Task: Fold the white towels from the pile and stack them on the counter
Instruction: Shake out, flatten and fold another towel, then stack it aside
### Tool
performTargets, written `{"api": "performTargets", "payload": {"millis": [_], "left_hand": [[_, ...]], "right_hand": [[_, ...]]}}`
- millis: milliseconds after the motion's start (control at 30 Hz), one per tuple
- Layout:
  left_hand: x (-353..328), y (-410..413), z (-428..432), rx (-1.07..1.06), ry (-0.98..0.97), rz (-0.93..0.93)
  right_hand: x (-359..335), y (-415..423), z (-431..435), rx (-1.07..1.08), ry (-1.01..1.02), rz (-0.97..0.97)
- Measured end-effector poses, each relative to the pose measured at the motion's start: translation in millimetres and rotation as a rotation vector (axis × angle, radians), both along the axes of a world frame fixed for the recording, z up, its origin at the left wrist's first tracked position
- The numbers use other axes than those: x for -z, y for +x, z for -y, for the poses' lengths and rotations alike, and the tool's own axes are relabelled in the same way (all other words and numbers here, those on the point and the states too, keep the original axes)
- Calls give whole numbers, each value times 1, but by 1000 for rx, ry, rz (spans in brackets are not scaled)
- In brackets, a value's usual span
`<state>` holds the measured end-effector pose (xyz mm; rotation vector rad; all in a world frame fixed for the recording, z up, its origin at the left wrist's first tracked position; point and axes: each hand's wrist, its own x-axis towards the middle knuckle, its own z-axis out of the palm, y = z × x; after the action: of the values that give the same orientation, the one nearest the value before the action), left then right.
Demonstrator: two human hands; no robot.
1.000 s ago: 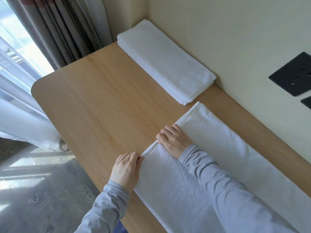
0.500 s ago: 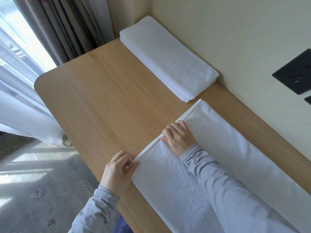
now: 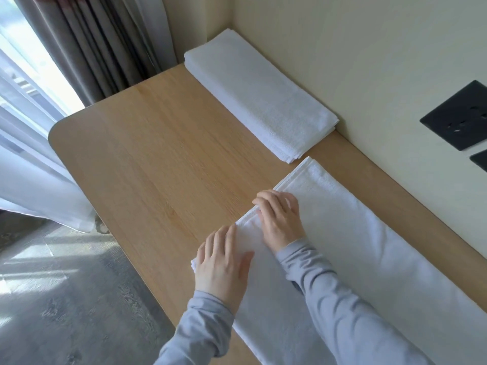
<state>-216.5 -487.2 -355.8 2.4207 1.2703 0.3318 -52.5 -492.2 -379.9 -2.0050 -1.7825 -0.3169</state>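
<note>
On counter [image 3: 158, 154] | left hand [image 3: 224, 267] now flat on towel [image 3: 369, 246] | right hand [image 3: 280, 219] stays

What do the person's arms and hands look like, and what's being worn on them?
Both arms are in long, light grey-blue sleeves. The left sleeve and right sleeve are soft, wrinkled fabric with plain cuffs at the wrists. The left hand and right hand are bare, with no gloves, and no ring or watch shows.
</note>
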Motion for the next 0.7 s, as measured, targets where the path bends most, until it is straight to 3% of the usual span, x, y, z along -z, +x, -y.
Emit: {"api": "performTargets", "payload": {"millis": [233, 333, 433, 533, 600, 700], "left_hand": [[9, 12, -19, -180, -289, -146], [8, 15, -15, -168, -234, -117], [9, 21, -2, 133, 34, -52], [16, 20, -6, 426, 117, -76], [21, 18, -10, 444, 90, -98], [24, 17, -11, 438, 55, -140]], "right_hand": [[-15, 93, 8, 581, -65, -377], [-11, 119, -7, 589, -231, -576], [-6, 126, -18, 590, -286, -520], [-11, 114, -21, 686, -253, -316], [-18, 87, -17, 554, -135, -250], [-10, 24, 12, 45, -139, -184]]}}
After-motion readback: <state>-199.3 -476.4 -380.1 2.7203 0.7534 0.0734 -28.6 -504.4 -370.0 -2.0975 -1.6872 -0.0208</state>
